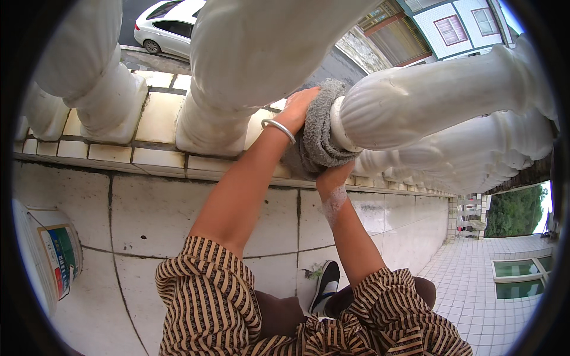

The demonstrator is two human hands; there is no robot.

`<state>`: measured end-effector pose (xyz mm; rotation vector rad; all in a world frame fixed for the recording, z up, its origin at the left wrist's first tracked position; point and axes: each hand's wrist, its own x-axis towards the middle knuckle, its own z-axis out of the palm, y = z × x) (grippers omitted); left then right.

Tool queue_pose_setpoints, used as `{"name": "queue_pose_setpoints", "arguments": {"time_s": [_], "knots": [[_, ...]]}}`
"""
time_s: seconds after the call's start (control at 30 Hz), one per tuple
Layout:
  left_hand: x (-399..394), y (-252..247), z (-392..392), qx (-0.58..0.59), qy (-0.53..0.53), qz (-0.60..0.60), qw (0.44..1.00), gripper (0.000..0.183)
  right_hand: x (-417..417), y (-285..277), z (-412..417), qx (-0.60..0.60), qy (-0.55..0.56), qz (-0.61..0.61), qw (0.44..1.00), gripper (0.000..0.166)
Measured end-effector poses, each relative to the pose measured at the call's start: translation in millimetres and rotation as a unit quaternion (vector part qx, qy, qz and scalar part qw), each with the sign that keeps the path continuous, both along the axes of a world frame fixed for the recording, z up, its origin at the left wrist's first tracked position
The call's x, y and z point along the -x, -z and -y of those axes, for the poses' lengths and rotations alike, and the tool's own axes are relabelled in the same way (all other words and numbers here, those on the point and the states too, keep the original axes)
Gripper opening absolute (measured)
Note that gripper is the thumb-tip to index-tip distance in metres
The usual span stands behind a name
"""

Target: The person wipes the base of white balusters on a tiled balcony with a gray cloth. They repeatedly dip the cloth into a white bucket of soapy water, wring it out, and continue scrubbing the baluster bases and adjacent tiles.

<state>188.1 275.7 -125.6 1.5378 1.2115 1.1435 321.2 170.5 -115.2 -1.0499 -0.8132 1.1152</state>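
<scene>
A grey terry towel is wrapped around the lower neck of a white fluted baluster. From the far left side of that baluster, my left hand grips the towel, a silver bangle around the wrist. My right hand holds the towel's near end, its fingers mostly hidden beneath the cloth. White soap suds cling to my right wrist. A second large baluster rises just left of my left hand. The baluster feet stand on a ledge of cream tiles with dark, stained joints.
A white bucket with a coloured label and wire handle stands at the left on pale floor slabs. More balusters run off to the right. A white car is on the road beyond. A small weed grows near my shoe.
</scene>
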Motion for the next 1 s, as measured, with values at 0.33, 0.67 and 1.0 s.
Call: {"name": "queue_pose_setpoints", "arguments": {"time_s": [0.33, 0.67, 1.0], "knots": [[-58, -5, 164, -0.233, -0.383, -0.057, 0.892, 0.089, -23, -47, -97, 0.140, -0.353, -0.208, 0.902, 0.051], [-28, 3, 88, -0.175, -0.288, 0.088, 0.937, 0.055, -39, 29, 20, -0.005, -0.170, -0.006, 0.985, 0.053], [-4, 23, 18, 0.005, 0.015, 0.047, 0.999, 0.029, -23, 21, 34, -0.150, -0.055, 0.451, 0.878, 0.093]]}}
